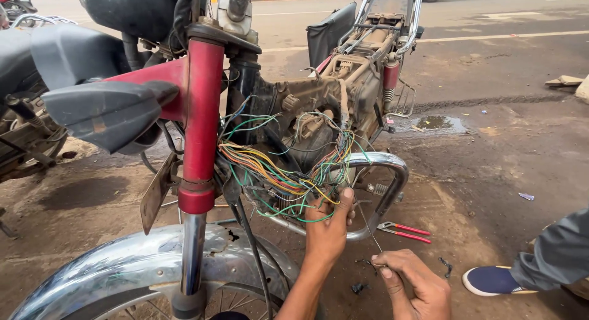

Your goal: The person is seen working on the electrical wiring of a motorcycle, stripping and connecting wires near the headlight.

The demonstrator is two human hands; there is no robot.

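Observation:
A stripped motorcycle with a red fork (201, 117) and bare frame (343, 80) stands before me. A tangle of coloured wires (282, 173) hangs loose behind the fork. My left hand (329, 225) reaches up into the lower end of that bundle and grips several wires, thumb raised against the chrome crash guard (392, 179). My right hand (412, 283) sits lower and to the right, fingers pinched on a thin wire that runs up toward the bundle.
Red-handled pliers (405, 231) lie on the dirt under the guard. The chrome front mudguard (141, 258) fills the lower left. Another person's blue shoe (491, 280) and grey trouser leg (561, 252) are at the right. A puddle (434, 122) and road lie behind.

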